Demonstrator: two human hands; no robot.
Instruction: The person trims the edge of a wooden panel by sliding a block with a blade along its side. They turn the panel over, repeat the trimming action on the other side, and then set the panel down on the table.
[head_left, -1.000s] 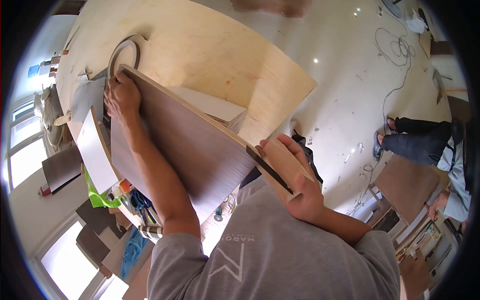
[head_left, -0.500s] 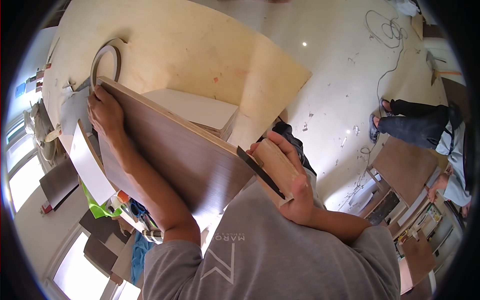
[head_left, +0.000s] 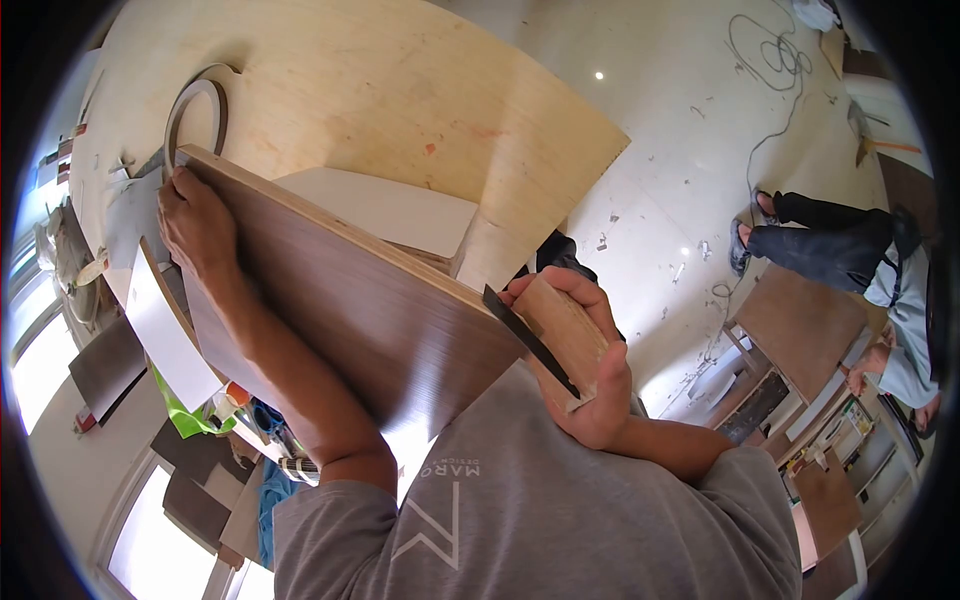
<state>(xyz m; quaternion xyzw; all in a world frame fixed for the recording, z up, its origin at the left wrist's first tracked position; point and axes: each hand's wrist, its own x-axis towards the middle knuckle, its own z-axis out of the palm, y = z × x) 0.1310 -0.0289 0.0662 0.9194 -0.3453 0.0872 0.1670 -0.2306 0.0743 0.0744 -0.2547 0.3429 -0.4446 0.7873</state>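
Note:
A brown wood-grain board (head_left: 340,290) stands on edge and tilted in front of me, its pale raw edge facing up. My left hand (head_left: 200,225) is closed around its far left end, the forearm lying along the brown face. In my right hand (head_left: 600,370) is a wooden sanding block (head_left: 565,325), with a thin dark sheet along the side facing the board. That sheet's upper tip is right at the near end of the board's raw edge. Behind the far corner, a loop of edge-banding strip (head_left: 222,110) curls up from the table.
The board is over a large plywood table (head_left: 380,80), with white-faced panels (head_left: 390,205) behind it. A narrow white panel (head_left: 170,320) leans at left. Another person (head_left: 850,250) is at the right beside a brown panel (head_left: 805,325). A cable (head_left: 780,130) trails over the floor.
The board and my left hand have shifted slightly left in view. My right hand and the sanding block have moved slightly right and down, still at the board's near end.

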